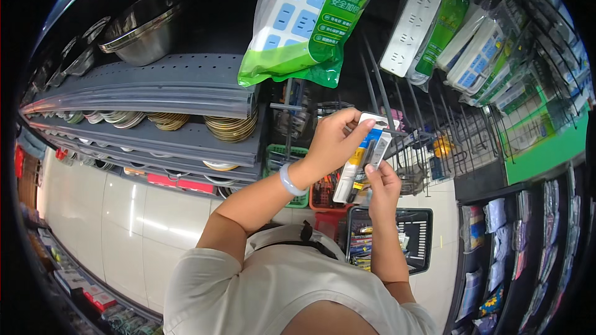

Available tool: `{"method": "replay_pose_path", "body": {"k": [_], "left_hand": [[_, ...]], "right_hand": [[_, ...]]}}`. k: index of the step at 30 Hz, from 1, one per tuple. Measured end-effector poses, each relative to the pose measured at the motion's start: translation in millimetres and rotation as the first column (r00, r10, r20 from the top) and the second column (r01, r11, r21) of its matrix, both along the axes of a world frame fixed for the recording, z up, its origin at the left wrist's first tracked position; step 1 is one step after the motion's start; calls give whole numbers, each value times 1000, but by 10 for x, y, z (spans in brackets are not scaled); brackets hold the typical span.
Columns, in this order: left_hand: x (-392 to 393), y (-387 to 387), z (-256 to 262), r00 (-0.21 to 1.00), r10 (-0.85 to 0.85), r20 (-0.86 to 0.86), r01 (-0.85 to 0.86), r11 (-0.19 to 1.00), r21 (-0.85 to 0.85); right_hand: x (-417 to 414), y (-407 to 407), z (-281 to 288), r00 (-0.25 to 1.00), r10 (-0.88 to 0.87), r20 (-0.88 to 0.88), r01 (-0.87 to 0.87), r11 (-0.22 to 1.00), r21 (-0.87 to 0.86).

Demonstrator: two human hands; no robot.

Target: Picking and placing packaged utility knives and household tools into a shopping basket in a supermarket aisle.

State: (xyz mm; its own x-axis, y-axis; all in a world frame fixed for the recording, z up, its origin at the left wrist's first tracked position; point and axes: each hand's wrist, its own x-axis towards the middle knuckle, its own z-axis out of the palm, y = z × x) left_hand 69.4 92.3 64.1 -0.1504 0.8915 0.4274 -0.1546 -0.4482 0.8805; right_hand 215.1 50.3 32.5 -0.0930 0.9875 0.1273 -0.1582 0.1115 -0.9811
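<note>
My left hand [336, 142], with a pale bangle on its wrist, grips the top of a blister card pack [356, 163] holding a slim dark item that I cannot identify. My right hand [383, 184] holds the same pack lower down at its right side. The pack is tilted, close to the ends of metal display hooks [396, 133]. Below my right hand stands a black plastic basket [421, 267] with several packaged items in it.
Bagged power strips [298, 18] hang above. Grey shelves [186, 67] at the left hold steel bowls [144, 42] and stacked plates [231, 125]. Green [274, 154] and orange [321, 201] baskets stand below the pack. Packaged textiles [497, 237] fill racks at the right.
</note>
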Motion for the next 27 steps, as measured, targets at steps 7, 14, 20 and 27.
{"method": "replay_pose_path", "body": {"k": [7,14,20,27], "left_hand": [[30,36,-22,993,95,-70,-91,994,63],[24,63,67,902,306,-304,-260,948,182],[-8,217,-37,949,254,-185,-233,964,125],[-86,547,-107,965,194,-176,-209,976,-68]], "right_hand": [[-14,-52,30,999,41,-30,-43,998,-52],[-26,82,29,990,19,-137,-34,994,-108],[-147,241,-127,1000,-14,28,16,998,-61],[-256,684,-126,996,25,84,-14,992,-128]]}}
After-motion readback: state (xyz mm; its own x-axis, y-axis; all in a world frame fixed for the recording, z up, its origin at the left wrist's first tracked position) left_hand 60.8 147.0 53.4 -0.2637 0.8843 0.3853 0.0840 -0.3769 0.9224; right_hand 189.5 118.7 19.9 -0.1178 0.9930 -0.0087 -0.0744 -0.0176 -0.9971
